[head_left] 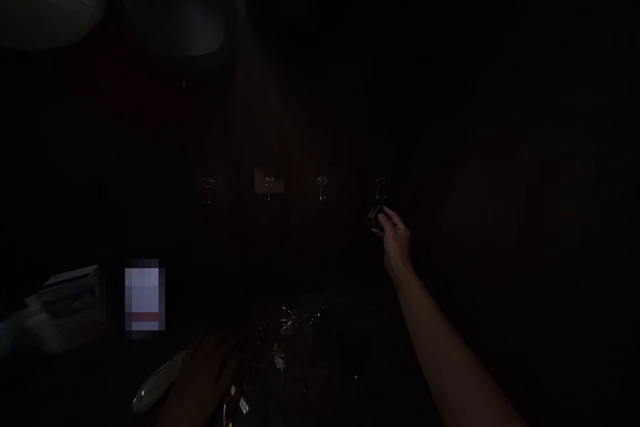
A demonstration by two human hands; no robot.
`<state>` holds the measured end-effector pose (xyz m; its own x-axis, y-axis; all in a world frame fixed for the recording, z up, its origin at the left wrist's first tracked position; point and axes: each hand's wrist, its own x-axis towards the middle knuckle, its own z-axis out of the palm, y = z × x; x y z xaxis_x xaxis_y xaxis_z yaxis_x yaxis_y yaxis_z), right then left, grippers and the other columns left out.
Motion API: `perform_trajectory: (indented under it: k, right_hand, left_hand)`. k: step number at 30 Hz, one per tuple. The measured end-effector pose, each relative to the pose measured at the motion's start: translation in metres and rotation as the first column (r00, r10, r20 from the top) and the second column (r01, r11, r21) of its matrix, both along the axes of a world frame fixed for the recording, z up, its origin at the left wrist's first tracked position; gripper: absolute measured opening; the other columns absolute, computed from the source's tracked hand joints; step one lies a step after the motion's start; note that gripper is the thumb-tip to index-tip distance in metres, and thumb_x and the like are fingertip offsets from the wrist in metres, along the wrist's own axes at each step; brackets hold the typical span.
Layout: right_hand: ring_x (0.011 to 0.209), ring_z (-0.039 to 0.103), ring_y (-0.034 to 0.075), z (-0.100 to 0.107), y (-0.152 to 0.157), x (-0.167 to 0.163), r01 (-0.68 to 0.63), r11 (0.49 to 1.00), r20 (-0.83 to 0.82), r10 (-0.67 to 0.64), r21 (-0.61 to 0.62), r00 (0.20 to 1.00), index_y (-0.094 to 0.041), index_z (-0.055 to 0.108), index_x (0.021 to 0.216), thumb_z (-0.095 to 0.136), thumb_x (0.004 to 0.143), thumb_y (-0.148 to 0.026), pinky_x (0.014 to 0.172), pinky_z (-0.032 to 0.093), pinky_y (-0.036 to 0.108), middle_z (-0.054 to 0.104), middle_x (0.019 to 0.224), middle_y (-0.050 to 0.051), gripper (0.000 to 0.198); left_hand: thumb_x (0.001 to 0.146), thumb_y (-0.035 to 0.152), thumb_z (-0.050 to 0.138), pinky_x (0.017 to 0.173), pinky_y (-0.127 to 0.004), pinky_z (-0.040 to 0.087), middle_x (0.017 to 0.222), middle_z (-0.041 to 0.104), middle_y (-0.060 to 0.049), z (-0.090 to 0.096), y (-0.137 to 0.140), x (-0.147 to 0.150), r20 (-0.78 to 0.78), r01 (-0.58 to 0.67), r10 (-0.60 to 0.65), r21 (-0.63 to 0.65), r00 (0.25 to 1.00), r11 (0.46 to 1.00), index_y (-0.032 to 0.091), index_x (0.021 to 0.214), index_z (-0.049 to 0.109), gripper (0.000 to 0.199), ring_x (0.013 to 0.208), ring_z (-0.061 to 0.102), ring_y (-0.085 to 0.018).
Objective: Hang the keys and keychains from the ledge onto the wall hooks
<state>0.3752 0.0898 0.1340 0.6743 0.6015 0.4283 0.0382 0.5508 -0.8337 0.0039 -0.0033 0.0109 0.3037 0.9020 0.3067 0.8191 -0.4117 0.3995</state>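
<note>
The scene is very dark. My right hand [395, 237] reaches forward, its thumb and fingers closed on a small brass-coloured metal piece [375, 215]. Just above that piece is a thin shiny hook [381, 188], the rightmost in a row; whether the two touch is too dark to tell. At the lower left my left hand [213, 357] lies low in deep shadow, its fingers faintly seen stretched out towards the right. Close to it are a bunch of keys [287, 320], more keys [279, 357] and a small tag [244, 405].
Further hooks run leftward: one hook [322, 187], another on a pale plate [260, 181], and a left one [208, 190]. A pale rounded object [157, 383] lies beside my left hand. A box [70, 290] stands at left, near a blurred-out bright rectangle [145, 293]. Large bulky shapes [50, 0] fill the upper left.
</note>
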Motion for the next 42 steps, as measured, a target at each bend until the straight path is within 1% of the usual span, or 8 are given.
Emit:
perform_trajectory:
  k: [6,12,17,25,30,35,38,42]
  right_hand:
    - [0.073,0.063,0.015,-0.015,-0.006,-0.005,-0.059,0.998,-0.028,0.058,-0.028,0.998,-0.019,0.062,0.106,0.064,0.064,-0.036,0.060,0.048,0.025,0.070,0.082,0.002,0.045]
    - [0.076,0.063,0.015,-0.028,-0.019,-0.015,-0.098,0.992,0.034,0.101,-0.083,0.994,-0.021,0.062,0.109,0.063,0.067,-0.039,0.062,0.048,0.026,0.071,0.090,0.004,0.046]
    - [0.078,0.063,0.016,-0.040,-0.031,-0.029,-0.140,0.979,0.067,0.151,-0.150,0.986,-0.023,0.062,0.110,0.062,0.069,-0.040,0.063,0.048,0.027,0.070,0.093,0.005,0.045]
    - [0.078,0.065,0.019,-0.079,-0.054,-0.064,-0.286,0.884,0.084,0.339,-0.369,0.937,-0.022,0.068,0.097,0.066,0.065,-0.039,0.066,0.049,0.030,0.071,0.089,0.004,0.036]
    - [0.083,0.065,0.021,-0.104,-0.068,-0.082,-0.331,0.827,0.240,0.472,-0.455,0.848,-0.023,0.070,0.084,0.062,0.068,-0.035,0.079,0.048,0.035,0.072,0.086,0.002,0.022]
    - [0.088,0.063,0.021,-0.123,-0.068,-0.086,-0.295,0.833,0.442,0.509,-0.467,0.738,-0.023,0.069,0.083,0.055,0.074,-0.030,0.083,0.046,0.037,0.070,0.088,0.002,0.018]
    - [0.091,0.061,0.020,-0.132,-0.066,-0.087,-0.261,0.838,0.582,0.525,-0.479,0.621,-0.024,0.068,0.088,0.049,0.079,-0.024,0.084,0.045,0.035,0.068,0.091,0.003,0.022]
    - [0.098,0.056,0.022,-0.136,-0.069,-0.090,-0.118,0.836,0.749,0.536,-0.536,0.390,-0.024,0.066,0.100,0.047,0.082,-0.019,0.088,0.041,0.037,0.066,0.100,0.005,0.027]
  left_hand:
    - [0.088,0.035,0.041,0.090,-0.043,0.044,0.117,0.063,0.000,-0.003,0.003,-0.003,-0.009,0.011,-0.011,0.002,1.000,1.000,0.036,0.119,0.056,0.034,0.108,0.056,-0.023]
    - [0.088,0.040,0.040,0.093,-0.046,0.041,0.119,0.062,-0.002,-0.010,0.005,-0.008,-0.017,0.024,-0.024,-0.004,1.000,1.000,0.034,0.120,0.055,0.035,0.110,0.054,-0.025]
    - [0.089,0.036,0.040,0.094,-0.046,0.039,0.116,0.063,-0.002,-0.004,0.001,-0.005,-0.022,0.016,-0.016,0.034,1.000,0.999,0.032,0.117,0.057,0.034,0.107,0.055,-0.023]
    - [0.088,0.032,0.041,0.097,-0.045,0.037,0.113,0.065,-0.002,0.004,-0.003,-0.001,-0.029,0.044,-0.042,0.087,0.999,0.995,0.030,0.116,0.058,0.032,0.104,0.056,-0.022]
    - [0.087,0.032,0.042,0.094,-0.045,0.040,0.114,0.063,-0.003,-0.004,0.000,-0.004,-0.029,0.026,-0.023,0.127,0.999,0.992,0.028,0.116,0.057,0.033,0.106,0.055,-0.023]
    - [0.086,0.027,0.042,0.095,-0.045,0.041,0.119,0.060,-0.004,-0.011,0.003,-0.008,0.014,0.025,-0.028,0.166,1.000,0.986,0.027,0.115,0.056,0.033,0.110,0.053,-0.024]
    - [0.084,0.020,0.039,0.098,-0.046,0.038,0.120,0.060,-0.004,-0.009,0.003,-0.007,0.019,0.035,-0.038,0.160,0.999,0.987,0.027,0.115,0.056,0.036,0.112,0.052,-0.022]
    - [0.084,0.020,0.041,0.104,-0.051,0.029,0.118,0.061,-0.003,0.003,0.003,-0.002,-0.041,0.097,-0.094,0.097,0.995,0.990,0.028,0.113,0.057,0.034,0.112,0.052,-0.021]
